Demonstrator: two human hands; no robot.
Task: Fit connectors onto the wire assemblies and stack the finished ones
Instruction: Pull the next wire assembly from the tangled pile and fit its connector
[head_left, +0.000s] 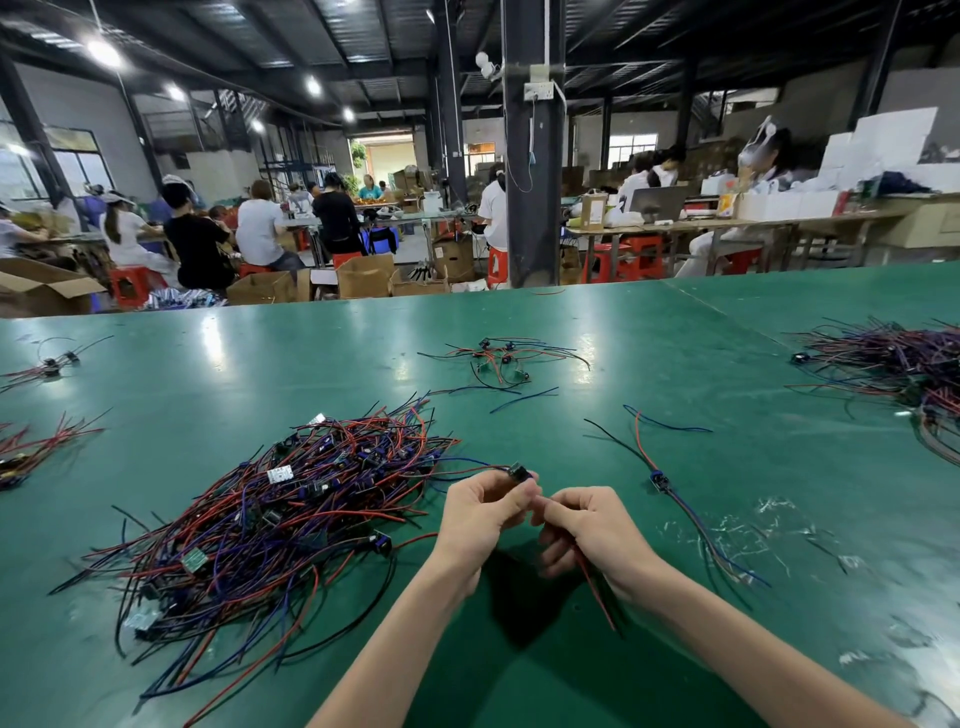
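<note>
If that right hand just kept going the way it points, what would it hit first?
Probably the left hand, whose fingertips pinch a small black connector right in front of the right hand. Beyond that lies the big wire pile.

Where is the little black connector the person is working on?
Head view, near centre: the black connector is pinched by the left hand, its wires gripped in the right hand, just right of the big wire pile.

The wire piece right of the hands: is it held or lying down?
Lying down. The wire piece rests on the table, apart from the left hand and right hand, which grip a second piece.
</note>
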